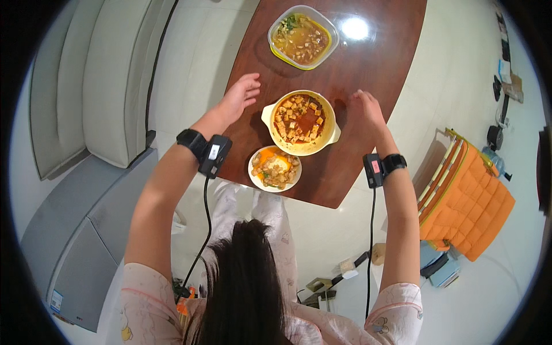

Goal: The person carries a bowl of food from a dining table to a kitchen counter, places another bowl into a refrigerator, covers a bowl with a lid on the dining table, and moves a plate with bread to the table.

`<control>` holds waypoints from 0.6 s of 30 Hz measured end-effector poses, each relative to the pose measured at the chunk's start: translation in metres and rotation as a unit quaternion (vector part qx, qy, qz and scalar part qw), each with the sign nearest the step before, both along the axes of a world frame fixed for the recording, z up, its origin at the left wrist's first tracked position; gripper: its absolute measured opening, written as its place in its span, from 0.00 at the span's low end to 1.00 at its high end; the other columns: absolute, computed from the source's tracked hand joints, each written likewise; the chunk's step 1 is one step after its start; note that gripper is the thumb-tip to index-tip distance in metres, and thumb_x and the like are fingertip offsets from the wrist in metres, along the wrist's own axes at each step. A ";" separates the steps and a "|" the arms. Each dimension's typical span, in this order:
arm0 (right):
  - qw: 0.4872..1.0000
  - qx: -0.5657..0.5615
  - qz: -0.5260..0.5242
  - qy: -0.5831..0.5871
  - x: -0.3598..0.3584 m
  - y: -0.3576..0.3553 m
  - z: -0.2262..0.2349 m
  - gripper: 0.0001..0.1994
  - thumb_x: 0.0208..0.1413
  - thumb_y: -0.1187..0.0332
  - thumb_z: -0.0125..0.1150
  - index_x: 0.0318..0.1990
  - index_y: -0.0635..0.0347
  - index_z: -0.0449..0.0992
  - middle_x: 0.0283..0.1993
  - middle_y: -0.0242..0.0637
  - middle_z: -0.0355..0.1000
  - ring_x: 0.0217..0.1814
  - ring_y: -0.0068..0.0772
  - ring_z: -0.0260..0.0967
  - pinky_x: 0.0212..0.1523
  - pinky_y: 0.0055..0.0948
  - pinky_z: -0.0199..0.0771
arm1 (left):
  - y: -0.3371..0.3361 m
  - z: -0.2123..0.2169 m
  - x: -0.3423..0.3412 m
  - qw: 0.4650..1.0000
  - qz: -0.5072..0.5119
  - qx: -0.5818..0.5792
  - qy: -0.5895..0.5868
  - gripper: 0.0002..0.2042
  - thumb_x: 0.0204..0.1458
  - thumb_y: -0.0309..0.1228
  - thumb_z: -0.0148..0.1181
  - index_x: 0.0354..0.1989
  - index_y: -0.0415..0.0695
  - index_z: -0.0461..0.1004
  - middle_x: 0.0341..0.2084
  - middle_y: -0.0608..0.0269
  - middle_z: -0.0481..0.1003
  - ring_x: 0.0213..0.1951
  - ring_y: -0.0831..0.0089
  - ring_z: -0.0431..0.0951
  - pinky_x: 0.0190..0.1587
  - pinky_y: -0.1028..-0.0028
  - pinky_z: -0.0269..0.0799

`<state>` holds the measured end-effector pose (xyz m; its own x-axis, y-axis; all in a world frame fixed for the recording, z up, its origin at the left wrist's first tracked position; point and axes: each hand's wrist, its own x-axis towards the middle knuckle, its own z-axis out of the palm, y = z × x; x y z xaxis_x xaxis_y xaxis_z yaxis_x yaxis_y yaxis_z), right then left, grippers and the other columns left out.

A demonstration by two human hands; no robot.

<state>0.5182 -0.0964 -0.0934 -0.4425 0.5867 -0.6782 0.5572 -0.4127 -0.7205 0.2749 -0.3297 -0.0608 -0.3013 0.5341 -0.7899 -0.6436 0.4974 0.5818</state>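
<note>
Three dishes of food stand on the dark wooden bench (368,63), and the cream pot (301,122) with two small side handles sits between the other two. It holds cubes of tofu in a red sauce. Both hands are out on either side of this pot, neither one touching it. The left hand (240,96) hovers just left of the pot, beside its left handle, palm down, with its grip spread and the fingers loosely fanned, holding nothing. The right hand (365,109) is just right of the pot, near its right handle, fingers pointing away from the person and slightly parted, its grip likewise spread and empty. Each wrist carries a black band with a small box and a cable running back toward the body.

Nearer the person than the pot, almost touching its rim, is a small white plate (275,168) of chopped food with an orange patch. Beyond the pot, well apart from it, stands a clear glass container (303,37) with a yellow rim, filled with a brownish soup. Right of the pot, off the bench, an orange cushioned chair (467,195) stands on the pale floor.
</note>
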 end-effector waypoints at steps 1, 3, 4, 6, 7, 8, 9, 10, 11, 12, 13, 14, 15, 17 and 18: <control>0.999 0.009 0.027 0.023 -0.011 0.011 -0.005 0.17 0.53 0.57 0.46 0.33 0.65 0.69 0.30 0.35 0.68 0.31 0.26 0.63 0.34 0.25 0.64 | 0.009 -0.006 -0.005 1.000 -0.001 0.016 0.012 0.27 0.46 0.40 0.45 0.56 0.45 0.53 0.51 0.55 0.59 0.55 0.63 0.57 0.55 0.67 0.50; 0.997 0.032 0.062 0.012 -0.033 0.026 -0.018 0.17 0.52 0.57 0.47 0.34 0.66 0.69 0.30 0.35 0.68 0.30 0.26 0.63 0.33 0.25 0.64 | 0.028 -0.011 -0.008 0.999 0.024 0.037 0.002 0.27 0.46 0.39 0.45 0.56 0.44 0.53 0.52 0.55 0.58 0.55 0.63 0.57 0.55 0.67 0.51; 0.994 0.054 0.093 0.003 -0.045 0.033 -0.028 0.18 0.52 0.57 0.47 0.35 0.67 0.69 0.29 0.36 0.68 0.29 0.26 0.63 0.32 0.25 0.64 | 0.036 -0.017 -0.010 0.997 0.045 0.056 -0.008 0.27 0.46 0.39 0.45 0.56 0.43 0.52 0.52 0.55 0.57 0.55 0.63 0.56 0.55 0.68 0.51; 0.994 0.064 0.091 -0.017 -0.079 0.049 -0.042 0.18 0.51 0.58 0.48 0.36 0.69 0.69 0.29 0.36 0.68 0.28 0.27 0.63 0.30 0.26 0.64 | 0.054 -0.028 -0.015 0.993 0.078 0.081 -0.029 0.30 0.45 0.38 0.47 0.58 0.42 0.48 0.54 0.54 0.55 0.55 0.63 0.56 0.55 0.67 0.51; 0.994 0.059 0.095 -0.018 -0.093 0.043 -0.039 0.18 0.51 0.58 0.48 0.36 0.69 0.69 0.29 0.36 0.68 0.28 0.27 0.63 0.30 0.26 0.64 | 0.061 -0.027 -0.016 0.993 0.084 0.079 -0.004 0.32 0.44 0.38 0.48 0.58 0.41 0.46 0.55 0.54 0.53 0.56 0.62 0.55 0.55 0.68 0.51; 0.997 0.048 0.062 -0.029 -0.111 0.039 -0.026 0.17 0.51 0.59 0.48 0.35 0.69 0.69 0.27 0.37 0.68 0.27 0.27 0.63 0.27 0.26 0.64 | 0.067 -0.025 -0.017 0.993 0.089 0.079 0.021 0.34 0.44 0.37 0.49 0.59 0.41 0.43 0.56 0.54 0.52 0.56 0.62 0.55 0.55 0.68 0.51; 0.998 0.036 0.029 -0.039 -0.125 0.038 -0.017 0.16 0.51 0.60 0.48 0.35 0.69 0.69 0.26 0.37 0.67 0.27 0.28 0.63 0.25 0.27 0.64 | 0.070 -0.028 -0.019 0.992 0.093 0.079 0.034 0.37 0.42 0.37 0.51 0.60 0.43 0.39 0.58 0.54 0.48 0.57 0.62 0.52 0.56 0.67 0.49; 0.998 0.036 0.028 -0.042 -0.129 0.042 -0.013 0.16 0.51 0.60 0.48 0.35 0.69 0.69 0.26 0.37 0.67 0.27 0.28 0.63 0.25 0.27 0.64 | 0.077 -0.029 -0.019 0.992 0.092 0.078 0.032 0.37 0.42 0.37 0.51 0.60 0.43 0.39 0.58 0.54 0.48 0.57 0.62 0.52 0.56 0.67 0.49; 0.999 0.002 0.028 -0.037 -0.134 0.047 -0.012 0.16 0.51 0.61 0.47 0.36 0.69 0.69 0.25 0.38 0.66 0.27 0.29 0.63 0.22 0.27 0.63 | 0.081 -0.029 -0.020 0.991 0.079 0.089 0.059 0.37 0.42 0.37 0.50 0.61 0.45 0.39 0.59 0.55 0.46 0.58 0.62 0.50 0.56 0.66 0.47; 0.999 -0.032 0.027 -0.032 -0.138 0.050 -0.012 0.15 0.52 0.62 0.46 0.36 0.69 0.68 0.24 0.38 0.65 0.27 0.30 0.64 0.19 0.27 0.62 | 0.085 -0.029 -0.021 0.989 0.065 0.100 0.087 0.36 0.43 0.37 0.50 0.61 0.47 0.40 0.60 0.55 0.45 0.59 0.63 0.48 0.57 0.65 0.45; 0.998 -0.056 0.006 -0.025 -0.140 0.051 -0.013 0.13 0.51 0.67 0.46 0.39 0.69 0.67 0.24 0.38 0.64 0.26 0.31 0.64 0.19 0.27 0.67 | 0.087 -0.031 -0.024 0.987 0.054 0.111 0.099 0.36 0.43 0.36 0.49 0.61 0.50 0.40 0.61 0.59 0.43 0.60 0.65 0.46 0.57 0.64 0.42; 0.998 -0.057 0.008 -0.026 -0.139 0.051 -0.018 0.13 0.51 0.67 0.46 0.39 0.69 0.67 0.24 0.38 0.64 0.26 0.31 0.64 0.19 0.27 0.67 | 0.088 -0.032 -0.027 0.987 0.056 0.110 0.098 0.36 0.43 0.36 0.49 0.61 0.50 0.40 0.61 0.59 0.43 0.60 0.65 0.46 0.57 0.64 0.42; 0.999 -0.042 0.024 -0.011 -0.138 0.050 -0.023 0.13 0.50 0.69 0.47 0.40 0.70 0.66 0.26 0.40 0.65 0.26 0.32 0.65 0.22 0.28 0.70 | 0.087 -0.033 -0.030 0.986 0.037 0.119 0.111 0.37 0.42 0.35 0.51 0.61 0.48 0.39 0.60 0.57 0.45 0.60 0.62 0.46 0.57 0.62 0.42; 0.999 -0.027 0.042 0.002 -0.136 0.047 -0.023 0.13 0.49 0.71 0.48 0.40 0.71 0.65 0.28 0.41 0.65 0.26 0.32 0.66 0.26 0.29 0.74 | 0.086 -0.037 -0.032 0.984 0.022 0.129 0.119 0.38 0.40 0.35 0.52 0.61 0.47 0.40 0.59 0.56 0.47 0.59 0.61 0.49 0.57 0.62 0.42; 0.999 -0.019 0.042 -0.002 -0.135 0.044 -0.023 0.13 0.48 0.73 0.47 0.41 0.71 0.65 0.30 0.42 0.66 0.27 0.33 0.67 0.29 0.30 0.75 | 0.085 -0.039 -0.031 0.984 0.024 0.128 0.118 0.38 0.40 0.35 0.52 0.61 0.47 0.40 0.59 0.56 0.47 0.59 0.61 0.49 0.57 0.62 0.42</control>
<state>0.3829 -0.0521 -0.1163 -0.4855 0.5214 -0.7017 0.5942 -0.3920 -0.7023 0.2434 -0.2447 -0.1001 -0.4898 0.6880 -0.5355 -0.4942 0.2869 0.8206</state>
